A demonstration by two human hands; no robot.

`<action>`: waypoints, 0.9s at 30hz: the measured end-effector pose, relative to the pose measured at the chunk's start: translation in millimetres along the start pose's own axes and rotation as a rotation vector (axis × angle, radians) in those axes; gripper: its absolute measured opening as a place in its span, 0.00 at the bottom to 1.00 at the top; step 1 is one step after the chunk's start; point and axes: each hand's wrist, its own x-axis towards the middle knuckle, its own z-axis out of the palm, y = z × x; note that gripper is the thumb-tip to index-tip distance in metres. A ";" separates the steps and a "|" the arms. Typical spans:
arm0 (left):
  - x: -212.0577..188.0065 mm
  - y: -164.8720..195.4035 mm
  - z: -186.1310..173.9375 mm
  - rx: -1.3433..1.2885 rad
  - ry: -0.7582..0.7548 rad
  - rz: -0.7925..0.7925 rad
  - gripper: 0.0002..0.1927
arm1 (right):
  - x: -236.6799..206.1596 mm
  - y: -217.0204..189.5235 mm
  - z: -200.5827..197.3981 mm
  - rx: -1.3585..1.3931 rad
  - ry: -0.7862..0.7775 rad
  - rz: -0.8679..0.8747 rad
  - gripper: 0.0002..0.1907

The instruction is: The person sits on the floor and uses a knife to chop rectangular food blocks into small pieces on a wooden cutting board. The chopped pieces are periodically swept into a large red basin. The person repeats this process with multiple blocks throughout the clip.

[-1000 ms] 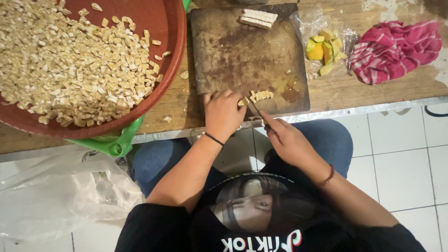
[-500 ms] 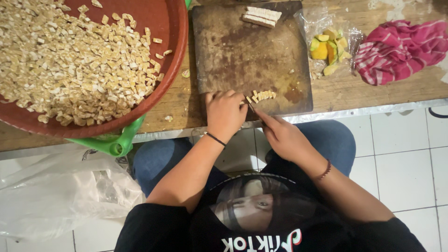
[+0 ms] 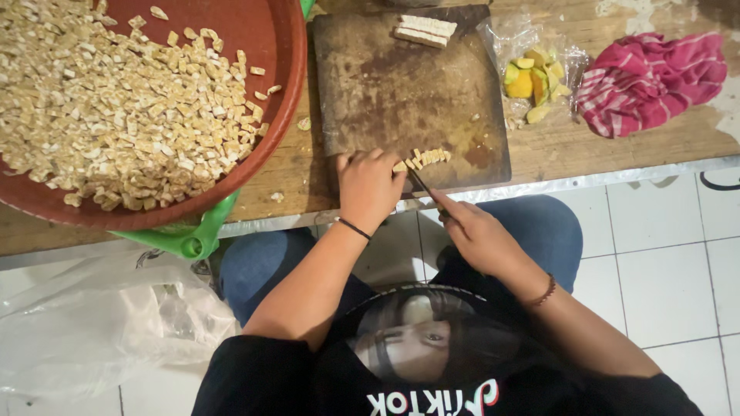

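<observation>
My left hand (image 3: 368,187) presses down on a tempeh strip at the near edge of a dark wooden cutting board (image 3: 385,85); the strip is mostly hidden under my fingers. My right hand (image 3: 474,231) is shut on a knife (image 3: 422,185), whose blade meets the strip just right of my left fingertips. A short row of cut tempeh pieces (image 3: 428,157) lies beside the blade. Two uncut tempeh strips (image 3: 424,31) rest at the board's far edge.
A large red bowl (image 3: 274,46) full of diced tempeh sits to the left, over a green plastic basin (image 3: 193,235). To the right are a clear bag of yellow-green pieces (image 3: 532,77) and a pink checked cloth (image 3: 651,77). A crumpled plastic bag (image 3: 92,331) lies on the white tiled floor.
Both hands stay at the board's near edge. The knife has worked a little further along the strip, and the view has shifted slightly.
</observation>
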 end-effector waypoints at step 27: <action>-1.7 -1.7 -2.3 -0.012 -0.017 0.000 0.07 | 3.8 -18.5 -3.0 -0.034 0.025 -0.020 0.29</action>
